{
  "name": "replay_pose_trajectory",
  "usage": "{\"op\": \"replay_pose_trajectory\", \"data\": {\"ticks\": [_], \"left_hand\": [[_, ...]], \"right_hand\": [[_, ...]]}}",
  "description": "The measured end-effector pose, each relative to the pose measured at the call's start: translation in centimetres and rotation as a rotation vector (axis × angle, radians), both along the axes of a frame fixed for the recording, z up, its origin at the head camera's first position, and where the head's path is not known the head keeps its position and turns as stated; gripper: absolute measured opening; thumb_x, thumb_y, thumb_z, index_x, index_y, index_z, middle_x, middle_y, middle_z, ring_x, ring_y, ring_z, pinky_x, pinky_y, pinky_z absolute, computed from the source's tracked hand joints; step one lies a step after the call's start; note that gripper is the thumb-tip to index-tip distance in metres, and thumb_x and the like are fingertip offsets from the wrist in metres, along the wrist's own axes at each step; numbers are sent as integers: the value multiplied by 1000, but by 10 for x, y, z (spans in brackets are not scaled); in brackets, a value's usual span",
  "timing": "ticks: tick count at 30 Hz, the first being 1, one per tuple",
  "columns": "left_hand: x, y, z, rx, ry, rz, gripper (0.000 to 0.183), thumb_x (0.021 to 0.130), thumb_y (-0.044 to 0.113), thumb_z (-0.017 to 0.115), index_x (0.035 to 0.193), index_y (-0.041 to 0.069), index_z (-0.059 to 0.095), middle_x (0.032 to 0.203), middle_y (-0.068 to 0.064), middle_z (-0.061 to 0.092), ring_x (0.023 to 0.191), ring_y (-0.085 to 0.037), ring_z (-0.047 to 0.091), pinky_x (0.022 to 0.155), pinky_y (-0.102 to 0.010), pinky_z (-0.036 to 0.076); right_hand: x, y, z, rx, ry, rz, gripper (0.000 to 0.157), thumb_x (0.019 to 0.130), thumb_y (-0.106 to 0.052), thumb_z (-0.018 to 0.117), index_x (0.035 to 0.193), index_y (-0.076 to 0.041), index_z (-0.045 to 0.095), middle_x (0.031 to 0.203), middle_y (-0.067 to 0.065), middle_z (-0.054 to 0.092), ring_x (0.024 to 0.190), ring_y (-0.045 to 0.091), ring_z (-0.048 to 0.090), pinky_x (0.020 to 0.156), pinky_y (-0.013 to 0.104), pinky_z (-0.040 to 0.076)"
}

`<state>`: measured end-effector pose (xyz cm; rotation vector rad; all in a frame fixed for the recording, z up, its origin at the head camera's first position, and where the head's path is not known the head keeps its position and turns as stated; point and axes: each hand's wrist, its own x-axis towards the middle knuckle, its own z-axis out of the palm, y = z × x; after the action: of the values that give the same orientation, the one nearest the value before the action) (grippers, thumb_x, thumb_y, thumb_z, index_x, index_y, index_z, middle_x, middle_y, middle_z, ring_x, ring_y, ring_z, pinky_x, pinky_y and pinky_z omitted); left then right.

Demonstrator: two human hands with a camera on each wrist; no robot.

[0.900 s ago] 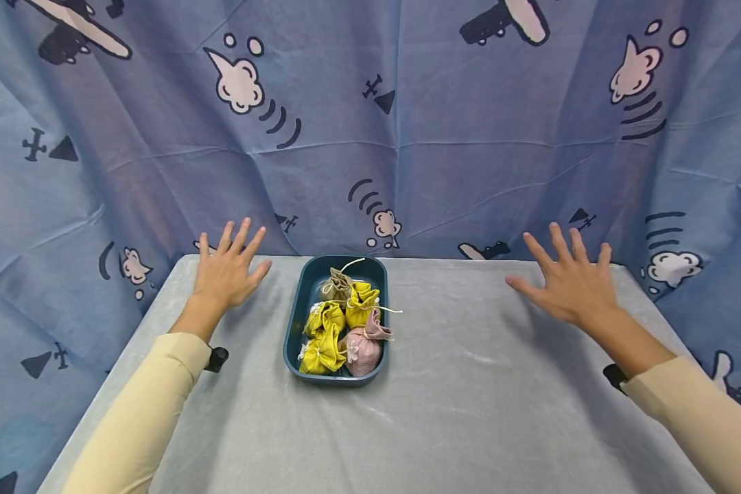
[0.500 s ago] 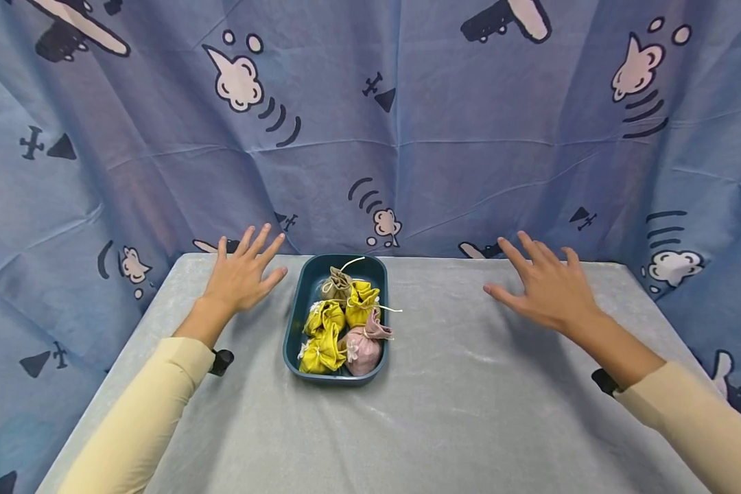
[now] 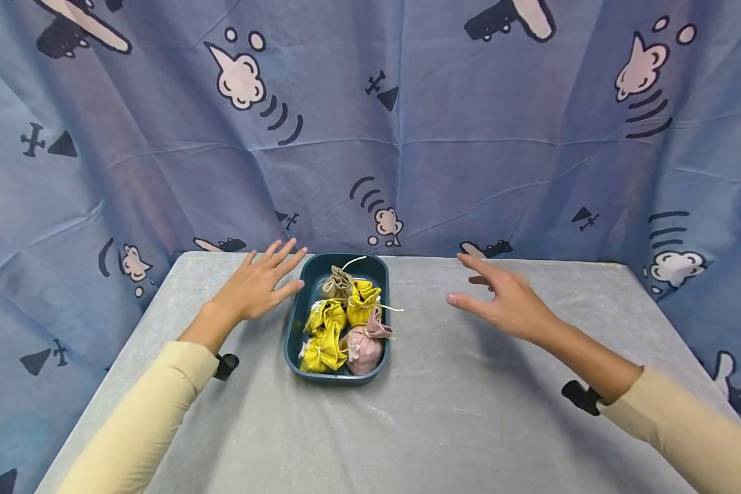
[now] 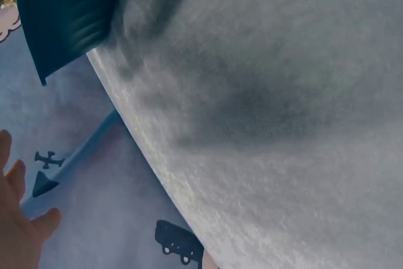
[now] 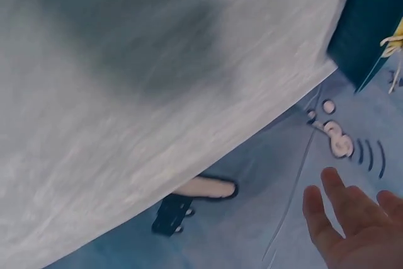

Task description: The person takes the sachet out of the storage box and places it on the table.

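Note:
A dark teal rectangular tray (image 3: pixel 291 343) stands on the table, left of its middle. In it lie several small drawstring pouches: yellow ones such as the front yellow pouch (image 3: pixel 323 351), a pink pouch (image 3: pixel 363 351) at the front right and an olive-brown pouch (image 3: pixel 337 285) at the back. Fingers spread, my left hand (image 3: pixel 250 287) hovers just left of the tray and holds nothing. My right hand (image 3: pixel 511 302) is in the air to the right of the tray, fingers extended and thumb apart, also holding nothing. Both wrist views show the hands apart from the tray's wall (image 4: pixel 69 17).
The table (image 3: pixel 444 412) is covered with pale grey cloth. A blue printed curtain (image 3: pixel 321 171) hangs behind it and along both sides. A cream cord (image 3: pixel 390 308) from one pouch sticks out over the tray's right rim. Each wrist wears a black device (image 3: pixel 226 367).
Both hands have moved inward toward the tray, the right hand farther to the left and turning more sideways. The tray and pouches stay in place.

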<state>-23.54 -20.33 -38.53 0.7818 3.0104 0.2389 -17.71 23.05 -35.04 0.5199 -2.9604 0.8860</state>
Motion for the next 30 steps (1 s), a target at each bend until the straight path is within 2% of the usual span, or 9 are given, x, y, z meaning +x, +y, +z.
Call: {"op": "replay_pose_trajectory", "data": {"ticks": [6, 10, 16, 20, 24, 30], "left_hand": [[3, 2, -5, 17, -34, -24, 67, 105, 53, 38, 161, 20, 21, 166, -10, 13, 151, -37, 12, 114, -68, 11], [4, 5, -7, 22, -43, -48, 67, 105, 52, 38, 160, 18, 22, 166, -10, 14, 150, -39, 14, 114, -68, 13], [5, 9, -9, 18, -77, -61, 66, 105, 49, 42, 160, 18, 23, 166, -9, 14, 151, -37, 13, 114, -67, 13], [5, 10, -13, 11, -94, -56, 66, 105, 48, 44, 160, 19, 22, 166, -8, 15, 152, -34, 10, 115, -67, 12], [5, 10, -17, 13, -105, -63, 65, 105, 47, 45, 160, 20, 23, 166, -6, 15, 152, -33, 11, 115, -67, 12], [6, 7, -21, 12, -95, -77, 64, 105, 47, 44, 160, 20, 24, 166, -5, 15, 151, -32, 13, 114, -67, 15]], "right_hand": [[2, -10, -4, -229, -83, 132, 78, 89, -34, 76, 154, -15, 38, 152, 14, 45, 123, 32, 60, 97, 51, 50], [3, -16, -7, -336, -158, 207, 80, 87, -26, 79, 154, -13, 37, 152, 12, 44, 126, 30, 58, 97, 47, 50], [6, -28, -15, -480, -244, 284, 81, 85, -16, 80, 154, -11, 38, 151, 12, 46, 129, 32, 55, 98, 36, 50], [7, -39, -21, -601, -335, 316, 79, 86, -11, 79, 154, -11, 38, 150, 14, 47, 130, 35, 53, 99, 35, 50], [10, -47, -27, -665, -373, 356, 76, 87, -7, 77, 153, -8, 39, 149, 16, 48, 131, 36, 52, 96, 37, 51], [12, -61, -32, -619, -360, 388, 74, 87, -10, 78, 152, -10, 41, 146, 15, 52, 133, 26, 52, 105, 35, 44]]}}
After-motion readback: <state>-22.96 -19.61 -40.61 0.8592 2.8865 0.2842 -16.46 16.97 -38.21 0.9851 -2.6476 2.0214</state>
